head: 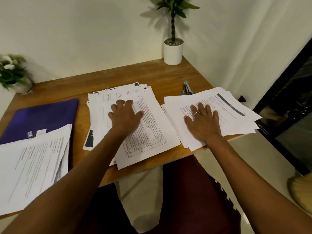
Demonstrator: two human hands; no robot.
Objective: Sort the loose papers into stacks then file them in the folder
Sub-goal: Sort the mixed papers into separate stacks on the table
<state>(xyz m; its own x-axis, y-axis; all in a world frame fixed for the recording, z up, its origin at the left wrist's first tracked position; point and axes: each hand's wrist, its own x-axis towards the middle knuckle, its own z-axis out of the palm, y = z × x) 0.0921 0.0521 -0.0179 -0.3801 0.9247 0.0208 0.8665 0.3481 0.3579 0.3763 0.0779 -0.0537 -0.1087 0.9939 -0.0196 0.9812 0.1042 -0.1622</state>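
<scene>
Pressing down, fingers [120, 103] of left hand [125, 116] lie spread on the untidy middle stack [152, 132], gripping nothing. Right hand [203, 120] likewise flat and open on right stack [236, 114], nothing held. Third stack [33, 166] sits near-left on the counter [168, 78], overlapping the closed purple folder [42, 115]. Stapler [187, 89] lies just beyond the right stack. Judgement: sorting into three stacks looks mostly done, edges ragged; filing not begun, no sheets visibly inside the folder.

The folder [42, 115] lies partly under the left stack [30, 162], which runs off the left edge. The right stack [236, 119] covers the near end of the stapler [187, 88]. Print is too small to read. The top edge crops the plant [173, 22].
</scene>
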